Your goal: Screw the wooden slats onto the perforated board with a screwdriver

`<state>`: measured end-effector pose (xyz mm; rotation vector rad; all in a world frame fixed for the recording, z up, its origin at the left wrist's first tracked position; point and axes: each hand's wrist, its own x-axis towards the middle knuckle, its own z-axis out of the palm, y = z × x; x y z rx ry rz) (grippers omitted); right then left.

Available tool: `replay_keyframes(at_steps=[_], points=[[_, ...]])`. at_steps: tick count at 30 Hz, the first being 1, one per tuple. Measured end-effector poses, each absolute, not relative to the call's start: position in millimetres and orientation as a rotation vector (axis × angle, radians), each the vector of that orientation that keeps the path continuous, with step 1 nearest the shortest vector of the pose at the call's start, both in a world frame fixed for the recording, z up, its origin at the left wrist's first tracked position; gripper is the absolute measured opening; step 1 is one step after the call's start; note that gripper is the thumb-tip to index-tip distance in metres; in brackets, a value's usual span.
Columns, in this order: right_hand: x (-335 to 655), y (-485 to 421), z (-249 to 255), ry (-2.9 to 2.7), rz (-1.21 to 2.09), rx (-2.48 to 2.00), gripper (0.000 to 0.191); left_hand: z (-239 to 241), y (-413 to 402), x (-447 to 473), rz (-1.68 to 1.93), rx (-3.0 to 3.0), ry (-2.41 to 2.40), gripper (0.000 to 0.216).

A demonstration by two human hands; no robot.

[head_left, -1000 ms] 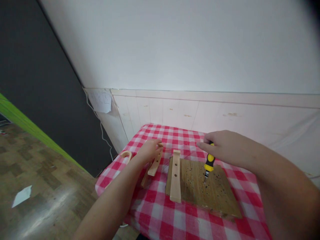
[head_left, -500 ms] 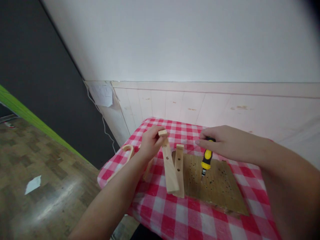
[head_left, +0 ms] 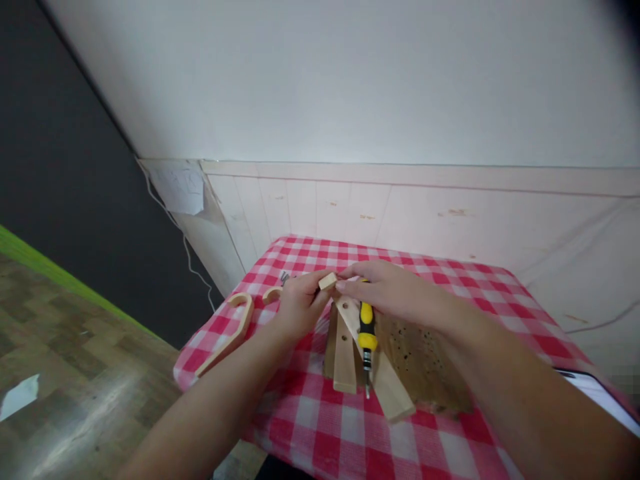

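Note:
My left hand (head_left: 301, 303) is closed around the upper end of a pale wooden strip (head_left: 393, 393), which has holes and a small block at its top. It slants down to the right over a board. In my right hand (head_left: 387, 292) is a yellow and black screwdriver (head_left: 367, 339), its tip pointing down toward me. My right fingertips meet the strip's top end, close to my left fingers. A second wooden strip (head_left: 344, 367) with a hole lies under the held one. The brown board (head_left: 420, 357), dotted with small holes, sits beneath both strips.
Left of my hands lie a hook-shaped wooden piece (head_left: 241, 327) and part of another curved piece (head_left: 271, 294). Small dark items (head_left: 285, 277), too small to name, are behind them. A phone (head_left: 600, 393) rests at the right on the red-checked tablecloth (head_left: 320, 250), beside the wall.
My right hand has brought the screwdriver left to the held strip. The strip's lower end has swung right, across the second strip. The view has turned right, showing the phone.

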<state>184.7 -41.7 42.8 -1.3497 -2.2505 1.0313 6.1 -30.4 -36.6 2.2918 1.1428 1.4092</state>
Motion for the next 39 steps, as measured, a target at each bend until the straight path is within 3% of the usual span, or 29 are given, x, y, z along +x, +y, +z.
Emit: replay_keyframes(at_steps=[6,11,18,22,30,39], points=[[189,-40,39,-2.466,0.775,-1.297,0.023,-33,-34,10,1.35,2.381,0.964,0.025],[207,-31,42,-2.612,1.016,-1.114,0.022,-40,-32,11,1.262,2.352,0.752,0.055],[229,-14,25,-2.652,1.43,-1.481,0.026,-42,-29,19,1.009,2.541,0.791,0.018],[228,-12,20,-2.653,1.486,-1.485,0.019,-38,-31,18,1.007,2.511,0.82,0.018],[227,-7,17,-2.785,1.357,-1.479,0.023,-32,-29,19,0.589,2.67,0.51,0.022],[231,1,12,-2.761,1.276,-1.461,0.026,-41,-23,18,0.562,2.595,0.661,0.035]])
